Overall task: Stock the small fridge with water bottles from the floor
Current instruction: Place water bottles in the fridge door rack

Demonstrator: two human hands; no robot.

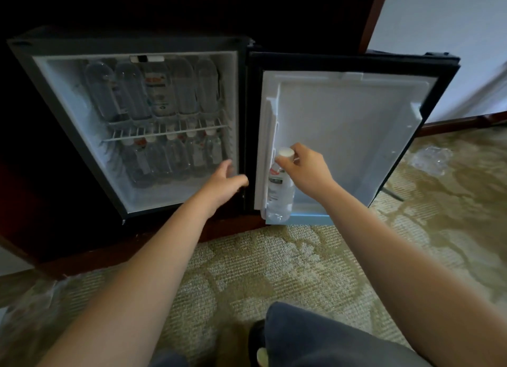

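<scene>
Both fridge (38,65) shelves beyond the empty, open left hand (223,181) look full, and the right hand (304,170) grips one water bottle (279,187) by its neck, upright in the door rack below it.

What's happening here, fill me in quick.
A person is stocking a small fridge with water. The right hand holds a bottle by its neck, upright in the open door's lower rack. The left hand is open at the cabinet's front edge. Both inside shelves are already lined with bottles.
</scene>
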